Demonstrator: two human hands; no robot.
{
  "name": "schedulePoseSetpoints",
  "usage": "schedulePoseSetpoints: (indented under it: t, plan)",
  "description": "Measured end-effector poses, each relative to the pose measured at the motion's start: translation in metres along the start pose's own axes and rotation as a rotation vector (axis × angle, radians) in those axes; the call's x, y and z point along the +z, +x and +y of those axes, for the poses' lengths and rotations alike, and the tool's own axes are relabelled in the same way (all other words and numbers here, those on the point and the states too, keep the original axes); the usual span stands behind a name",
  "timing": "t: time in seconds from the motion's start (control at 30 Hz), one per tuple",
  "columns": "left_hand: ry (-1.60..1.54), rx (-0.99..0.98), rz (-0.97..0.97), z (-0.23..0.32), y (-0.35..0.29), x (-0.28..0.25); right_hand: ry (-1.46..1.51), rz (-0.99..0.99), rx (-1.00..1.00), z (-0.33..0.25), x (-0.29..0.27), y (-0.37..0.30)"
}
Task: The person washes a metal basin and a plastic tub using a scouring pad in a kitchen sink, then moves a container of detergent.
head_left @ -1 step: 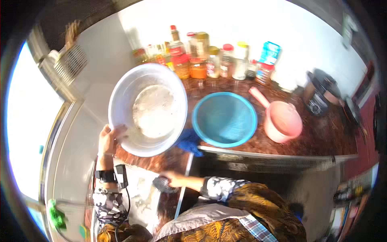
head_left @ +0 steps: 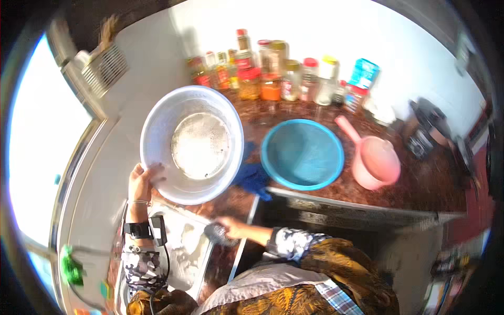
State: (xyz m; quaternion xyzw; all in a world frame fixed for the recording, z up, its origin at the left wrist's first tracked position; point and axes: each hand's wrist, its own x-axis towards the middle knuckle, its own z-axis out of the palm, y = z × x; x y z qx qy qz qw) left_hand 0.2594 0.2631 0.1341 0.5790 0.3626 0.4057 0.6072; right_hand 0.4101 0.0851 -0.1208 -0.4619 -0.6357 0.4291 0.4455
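My left hand point(head_left: 143, 181) grips the rim of a white-lilac plastic basin point(head_left: 157, 113), tilted so that its inside shows. Wet-looking, bright glare and a few dark specks lie on the basin's bottom. Below it, my right hand point(head_left: 231, 229) is closed on a dark grey scouring pad point(head_left: 217, 234), apart from the basin and near the sink's right edge. The pad is blurred, so its exact material is unclear. A blue cloth point(head_left: 253, 178) lies on the counter edge behind the basin's right side.
A metal sink point(head_left: 184, 247) lies below my left forearm. On the brown counter point(head_left: 310, 202) stand a turquoise basin point(head_left: 303, 181) and a pink dipper point(head_left: 375, 176). Several seasoning jars point(head_left: 270, 86) line the wall. A dark appliance point(head_left: 425, 131) stands at the right.
The counter and its things sit slightly farther right in the picture. My right hand and the scouring pad have shifted slightly right; the white basin keeps nearly the same place in the picture.
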Motion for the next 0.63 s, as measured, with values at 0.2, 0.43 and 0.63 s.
schedulePoseSetpoints:
  t: [0.2,0.43,0.63]
  plan:
    - [0.363,0.101,0.513,-0.112,-0.109,-0.204,0.259,-0.042,0.093,0.001,-0.024,0.011]
    - [0.896,0.282,0.876,-0.14,-0.227,-0.174,0.147,-0.039,0.231,-0.042,-0.026,0.015]
    - [1.15,0.092,0.788,-0.187,-0.294,-0.163,-0.082,-0.237,0.008,-0.049,0.023,0.043]
